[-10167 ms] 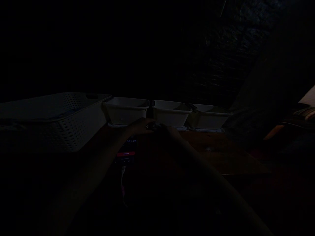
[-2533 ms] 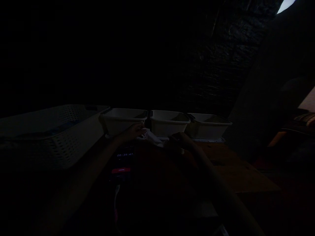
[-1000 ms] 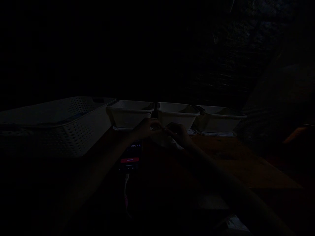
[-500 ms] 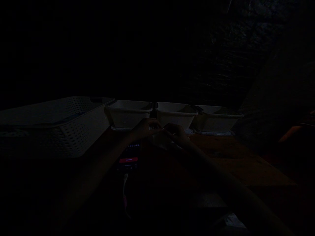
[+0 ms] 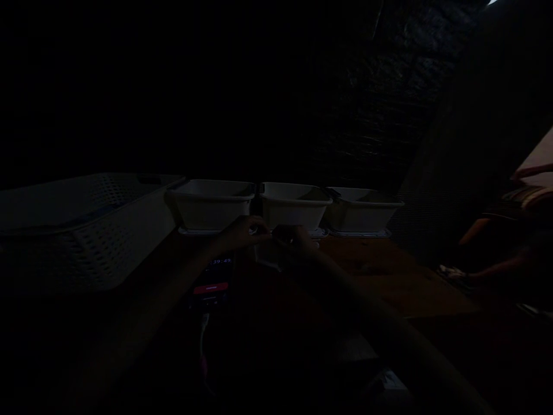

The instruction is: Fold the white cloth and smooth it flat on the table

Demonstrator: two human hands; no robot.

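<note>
The picture is very dark. My left hand [image 5: 246, 231] is closed in a pinch, thumb and fingertips together, in front of the bins. Close beside it, my right hand [image 5: 296, 241] is also closed, its fingertips almost meeting the left ones. Between and below the two hands hangs a thin, pale, see-through piece [image 5: 266, 256] that looks like plastic film or a bag. Both hands seem to pinch its upper edge. Its exact kind and anything inside it are lost in the dark.
Three pale plastic bins, left [image 5: 216, 210], middle [image 5: 296, 214] and right [image 5: 365, 218], stand behind my hands. A perforated basket [image 5: 129, 242] is at left. A lit phone [image 5: 211, 286] with a cable [image 5: 201, 340] lies on the wooden table [image 5: 389, 288]. Another person's arm [image 5: 475, 230] shows at right.
The view has turned right, so the bins, basket and phone sit further left. More of the other person shows at right. My hands stay together at the thin see-through piece.
</note>
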